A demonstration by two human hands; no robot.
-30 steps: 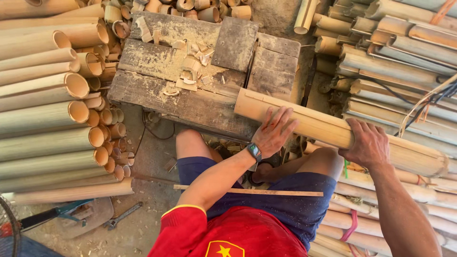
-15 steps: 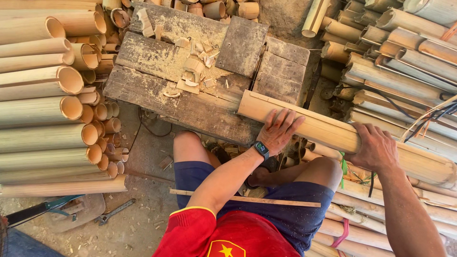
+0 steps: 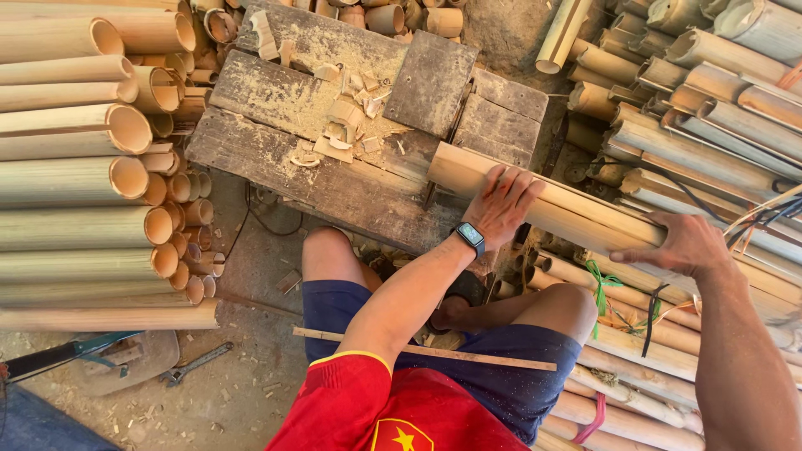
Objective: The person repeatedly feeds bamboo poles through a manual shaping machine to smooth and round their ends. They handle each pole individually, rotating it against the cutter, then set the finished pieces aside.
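1. A long pale bamboo pole [image 3: 576,213] lies slantwise across the scene, its cut end resting on the near right corner of a rough wooden block [image 3: 334,167] and its length running down to the right over a heap of other poles.
2. The left hand [image 3: 499,205] lies flat on top of the pole close to its cut end, fingers spread and pointing up and to the right, palm pressing down. A dark watch [image 3: 470,238] sits on that wrist.
3. The right hand [image 3: 677,245] rests on the same pole further along to the right, well apart from the left hand; its fingers curl over the pole's upper edge, thumb stretched out to the left. Whether it grips underneath cannot be told.
4. The pole thus passes under both hands, with a bare stretch between them.
5. The block's top carries pale wood chips [image 3: 338,134] and dust.
6. The person sits behind the block in a red shirt [image 3: 393,409] and dark blue shorts [image 3: 501,376], knees apart. A thin wooden strip [image 3: 434,352] lies across the lap.
7. To the left a stack of bamboo tubes [image 3: 83,175] shows open round ends facing right; to the right lies another pile of poles [image 3: 710,92].
8. On the dusty ground at lower left lies a metal wrench [image 3: 192,365].
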